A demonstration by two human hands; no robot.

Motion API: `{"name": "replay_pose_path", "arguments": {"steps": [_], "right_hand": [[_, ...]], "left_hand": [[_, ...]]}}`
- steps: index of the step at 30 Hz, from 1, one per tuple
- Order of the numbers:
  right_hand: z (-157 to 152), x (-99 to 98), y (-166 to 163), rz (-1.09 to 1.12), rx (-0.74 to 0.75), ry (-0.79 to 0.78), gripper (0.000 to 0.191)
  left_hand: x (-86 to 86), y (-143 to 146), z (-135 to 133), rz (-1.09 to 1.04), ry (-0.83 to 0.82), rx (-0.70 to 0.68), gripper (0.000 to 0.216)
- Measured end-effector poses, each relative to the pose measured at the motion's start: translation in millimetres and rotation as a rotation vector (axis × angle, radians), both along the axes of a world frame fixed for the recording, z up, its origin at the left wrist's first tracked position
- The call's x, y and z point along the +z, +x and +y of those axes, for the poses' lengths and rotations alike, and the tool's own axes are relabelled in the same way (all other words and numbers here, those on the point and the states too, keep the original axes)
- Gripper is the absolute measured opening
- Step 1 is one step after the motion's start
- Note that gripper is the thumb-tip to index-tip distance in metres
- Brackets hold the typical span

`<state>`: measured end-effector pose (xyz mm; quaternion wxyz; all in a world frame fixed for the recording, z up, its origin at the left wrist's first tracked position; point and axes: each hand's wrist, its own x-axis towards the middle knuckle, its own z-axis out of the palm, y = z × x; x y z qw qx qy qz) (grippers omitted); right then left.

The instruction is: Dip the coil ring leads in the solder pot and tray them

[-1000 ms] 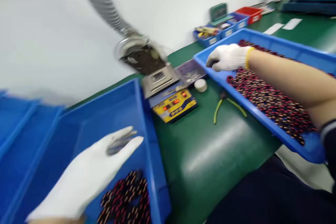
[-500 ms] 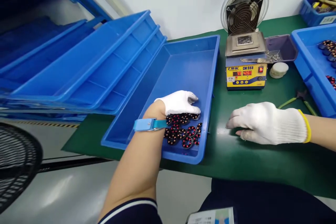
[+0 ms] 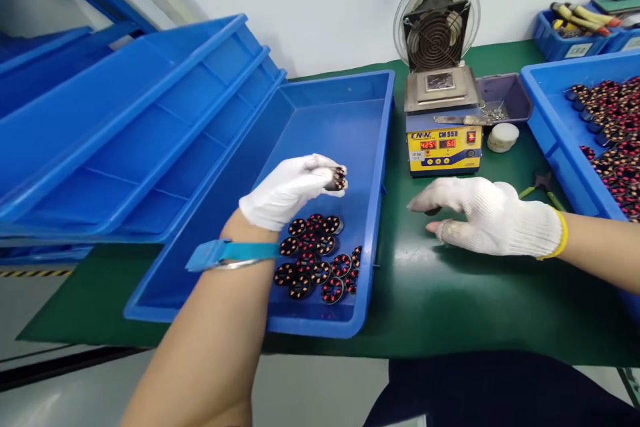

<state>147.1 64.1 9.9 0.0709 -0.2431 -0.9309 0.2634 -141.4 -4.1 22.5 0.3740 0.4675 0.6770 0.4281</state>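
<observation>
My left hand (image 3: pixel 290 188), in a white glove with a blue wrist strap, hovers over the blue tray (image 3: pixel 320 113) and pinches a small stack of round black-and-red coils (image 3: pixel 337 179). Beneath it, several more coils (image 3: pixel 317 263) lie flat at the tray's near end. My right hand (image 3: pixel 483 213), in a white glove with a yellow cuff, rests on the green mat (image 3: pixel 450 300) just right of the tray; its fingers are curled low over a small dark thing under the fingertips that I cannot make out.
A yellow-and-blue solder pot (image 3: pixel 443 123) with a fume fan (image 3: pixel 435 30) stands behind my right hand. A second blue tray (image 3: pixel 550 123) full of coils sits at the right, with cutters (image 3: pixel 543 183) beside it. Stacked empty blue trays (image 3: pixel 125 120) lean at left.
My left hand has risen from the pile with a few coils pinched in it. My right hand shifted slightly left on the mat. The view has swung a little to the right.
</observation>
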Motion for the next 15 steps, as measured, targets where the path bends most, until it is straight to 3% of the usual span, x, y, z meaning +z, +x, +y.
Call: {"name": "replay_pose_path", "arguments": {"steps": [2, 5, 10, 15], "right_hand": [[0, 0.0, -2, 0.15, -0.097, 0.018, 0.044], [1, 0.5, -6, 0.399, -0.187, 0.08, 0.051], [13, -1.6, -7, 0.508, -0.287, 0.145, 0.069], [23, -1.6, -4, 0.405, -0.297, 0.032, 0.045]], "left_hand": [[7.7, 25, 0, -0.317, 0.131, 0.026, 0.03], [8.5, 72, 9, -0.562, 0.122, 0.003, 0.026], [-9.3, 122, 40, -0.672, -0.004, -0.06, 0.017], [-20.0, 127, 45, -0.735, -0.053, -0.16, 0.022]]}}
